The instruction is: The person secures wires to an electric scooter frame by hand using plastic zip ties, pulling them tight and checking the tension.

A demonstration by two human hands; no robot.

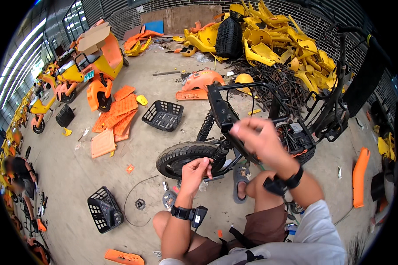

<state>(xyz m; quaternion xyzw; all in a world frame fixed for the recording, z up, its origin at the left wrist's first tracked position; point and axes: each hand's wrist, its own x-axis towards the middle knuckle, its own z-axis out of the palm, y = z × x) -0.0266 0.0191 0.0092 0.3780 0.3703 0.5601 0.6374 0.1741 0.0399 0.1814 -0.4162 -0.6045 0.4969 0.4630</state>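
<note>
A stripped black scooter frame (226,115) stands in front of me, with its rear wheel (172,159) on the left. My left hand (194,172) is closed beside the lower end of a black coil-spring shock absorber (220,153); anything in its fingers is too small to make out. My right hand (261,141) is higher, at the frame's rear below the bolted bracket, smeared by motion, so I cannot tell what its fingers hold. Both wrists wear black strapped devices.
Black crates (161,115), orange panels (119,117) and parked scooters (99,75) are on the left. Yellow parts (274,37) and dark metal scrap (269,79) are piled behind the frame. A loose sprocket (140,204) lies near me. Another person (22,176) is at far left.
</note>
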